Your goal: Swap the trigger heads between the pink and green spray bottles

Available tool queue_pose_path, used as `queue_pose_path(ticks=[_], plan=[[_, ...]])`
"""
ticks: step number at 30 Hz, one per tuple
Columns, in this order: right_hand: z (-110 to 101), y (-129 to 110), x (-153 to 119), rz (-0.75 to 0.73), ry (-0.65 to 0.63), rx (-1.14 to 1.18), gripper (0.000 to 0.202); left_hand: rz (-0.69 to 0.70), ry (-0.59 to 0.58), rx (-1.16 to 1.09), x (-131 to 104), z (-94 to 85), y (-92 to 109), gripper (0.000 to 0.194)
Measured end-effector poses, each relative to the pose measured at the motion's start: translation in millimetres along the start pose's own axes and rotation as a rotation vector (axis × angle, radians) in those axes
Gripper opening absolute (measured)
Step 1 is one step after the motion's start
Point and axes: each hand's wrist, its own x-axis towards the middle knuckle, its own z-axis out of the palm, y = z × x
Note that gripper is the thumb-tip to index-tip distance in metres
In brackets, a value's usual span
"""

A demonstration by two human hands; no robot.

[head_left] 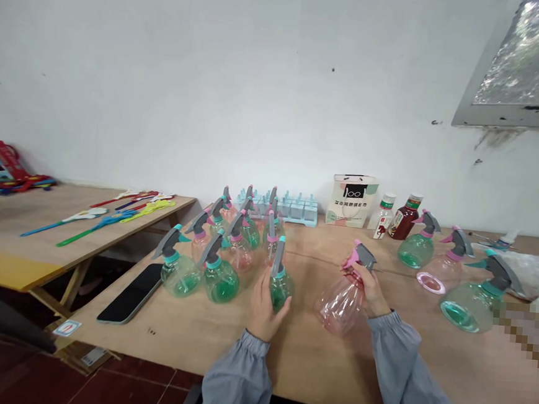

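My left hand [265,304] is wrapped around the lower body of a green spray bottle [282,288] with a grey head, at the front of a cluster on the table. In my right hand [366,285] is a clear pink spray bottle [339,307], gripped at its neck and trigger and slightly tilted. Left of my left hand, several more green and pink bottles stand in rows, among them a green bottle [221,280] and a pink bottle [239,253]. To the right, two green bottles and a pink bottle [444,272] lean or stand apart from the cluster.
A black phone [132,294] lies at the table's left edge. Along the wall are pale blue molds [301,211], a paper bag [351,202] and two drink bottles [403,217]. A plastic bag [532,272] lies far right. Another table [10,228] holds colourful flower-shaped sticks.
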Motion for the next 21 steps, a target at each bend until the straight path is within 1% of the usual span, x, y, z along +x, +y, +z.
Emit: queue_pose_path(ticks=[2,4,5,7,9,12,15,17,21], plan=[[2,-4,-4,0.084,-0.028,0.016,0.036,0.022,-0.012,-0.013,-2,1.2,3,0.080],[5,-7,-9,0.145,-0.065,0.026,0.041,0.002,-0.030,-0.034,-2,1.3,4,0.080],[6,-7,-10,0.150,-0.079,0.023,0.043,-0.018,-0.046,-0.048,-2,1.5,4,0.079],[6,-7,-12,0.128,-0.067,0.016,0.044,-0.042,-0.099,-0.083,-2,2.3,1,0.079],[5,-6,-12,0.107,-0.035,0.014,0.040,-0.049,-0.165,-0.117,-3,3.8,-3,0.079],[1,-4,-11,0.140,-0.034,0.030,0.036,-0.060,-0.232,-0.159,-4,6.1,-8,0.080],[0,-1,-11,0.196,-0.112,0.045,0.033,-0.092,-0.243,-0.183,-5,6.5,-8,0.079],[0,1,-11,0.204,-0.165,0.057,0.031,-0.096,-0.253,-0.191,-5,6.3,-7,0.079],[-3,6,-11,0.157,-0.151,0.131,0.028,-0.088,-0.236,-0.195,-6,9.5,-5,0.078]])
